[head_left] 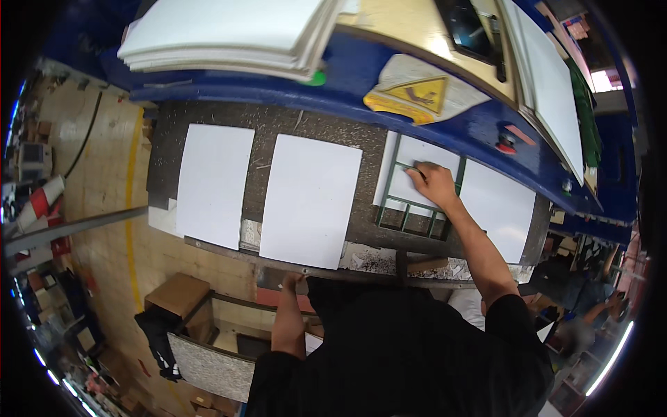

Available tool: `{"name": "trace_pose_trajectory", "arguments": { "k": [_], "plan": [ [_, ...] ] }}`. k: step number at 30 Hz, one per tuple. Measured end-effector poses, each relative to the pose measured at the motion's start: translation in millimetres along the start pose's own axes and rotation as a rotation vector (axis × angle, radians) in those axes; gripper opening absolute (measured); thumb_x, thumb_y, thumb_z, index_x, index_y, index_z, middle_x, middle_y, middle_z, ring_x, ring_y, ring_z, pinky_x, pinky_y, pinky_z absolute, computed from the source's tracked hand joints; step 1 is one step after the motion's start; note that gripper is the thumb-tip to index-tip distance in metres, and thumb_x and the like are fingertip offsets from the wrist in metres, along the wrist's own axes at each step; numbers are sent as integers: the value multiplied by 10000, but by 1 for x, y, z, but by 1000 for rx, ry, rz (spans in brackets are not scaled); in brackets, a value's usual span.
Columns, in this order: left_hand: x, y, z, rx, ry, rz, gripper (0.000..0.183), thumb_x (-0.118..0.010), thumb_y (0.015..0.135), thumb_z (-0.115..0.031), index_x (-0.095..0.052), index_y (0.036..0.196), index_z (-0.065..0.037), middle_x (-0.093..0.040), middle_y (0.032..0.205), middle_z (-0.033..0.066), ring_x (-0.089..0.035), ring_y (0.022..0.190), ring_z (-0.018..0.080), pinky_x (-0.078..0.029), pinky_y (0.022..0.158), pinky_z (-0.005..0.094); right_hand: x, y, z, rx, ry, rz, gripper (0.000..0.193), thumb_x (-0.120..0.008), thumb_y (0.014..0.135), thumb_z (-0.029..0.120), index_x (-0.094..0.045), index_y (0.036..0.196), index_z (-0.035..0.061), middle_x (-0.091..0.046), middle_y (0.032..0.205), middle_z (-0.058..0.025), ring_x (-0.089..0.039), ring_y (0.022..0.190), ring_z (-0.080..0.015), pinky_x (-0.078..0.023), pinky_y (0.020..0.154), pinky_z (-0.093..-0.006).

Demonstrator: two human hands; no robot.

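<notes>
My right hand is closed around a crossbar of a green frame divided by thin bars. Part of that frame lies over a white sheet, and its lower part rests over the dark work surface. My left hand is low at the front edge of the bench, below a large white sheet; its fingers are too small and partly hidden to read. Another white sheet lies farther left, and one more sits right of the frame, partly behind my right forearm.
Beyond the dark work surface runs a blue machine beam with a yellow warning label and a red button. Stacked white sheets rest above it. A cardboard box stands at the lower left.
</notes>
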State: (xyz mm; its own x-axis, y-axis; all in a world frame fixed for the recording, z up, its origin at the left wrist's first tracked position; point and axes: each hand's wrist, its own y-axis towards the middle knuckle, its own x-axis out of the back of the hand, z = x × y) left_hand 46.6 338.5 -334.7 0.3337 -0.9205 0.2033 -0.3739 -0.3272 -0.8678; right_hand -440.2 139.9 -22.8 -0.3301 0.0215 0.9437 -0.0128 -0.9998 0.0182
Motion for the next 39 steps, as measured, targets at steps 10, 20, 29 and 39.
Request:
{"name": "trace_pose_trajectory", "arguments": {
  "k": [10, 20, 29, 39],
  "plan": [
    [86, -221, -201, -112, 178, -117, 403, -546, 955, -375, -662, 1154, -46, -672, 1065, 227, -602, 1093, 392, -481, 914, 434, 10, 35, -18, 0, -4, 9, 445, -571, 923, 449, -665, 804, 31, -661, 757, -185, -651, 753, -376, -517, 727, -469],
    [158, -120, -366, -819, 125, -1008, 359, -769, 783, -251, -695, 1087, -76, -593, 1041, 82, -530, 965, 282, -404, 855, 399, 22, -12, -5, 53, -155, -437, 415, -601, 916, 390, -633, 1130, 36, -650, 956, -219, -588, 1048, -383, -423, 974, -459],
    [148, -97, -372, -800, 101, -1128, 410, -838, 682, -250, -721, 1035, -76, -578, 1106, 52, -502, 987, 255, -399, 897, 378, 55, -41, -44, -674, 410, 142, 677, -638, 858, 227, -361, 1443, 26, -662, 1003, -250, -659, 887, -396, -505, 783, -435],
    [147, -99, -378, -806, 89, -1076, 351, -831, 683, -204, -749, 999, -75, -614, 1152, 48, -511, 1049, 269, -417, 899, 382, 37, -58, -69, -444, 424, 189, 837, -617, 805, 148, -192, 1506, -22, -644, 899, -280, -647, 886, -410, -495, 806, -454]
  ]
}}
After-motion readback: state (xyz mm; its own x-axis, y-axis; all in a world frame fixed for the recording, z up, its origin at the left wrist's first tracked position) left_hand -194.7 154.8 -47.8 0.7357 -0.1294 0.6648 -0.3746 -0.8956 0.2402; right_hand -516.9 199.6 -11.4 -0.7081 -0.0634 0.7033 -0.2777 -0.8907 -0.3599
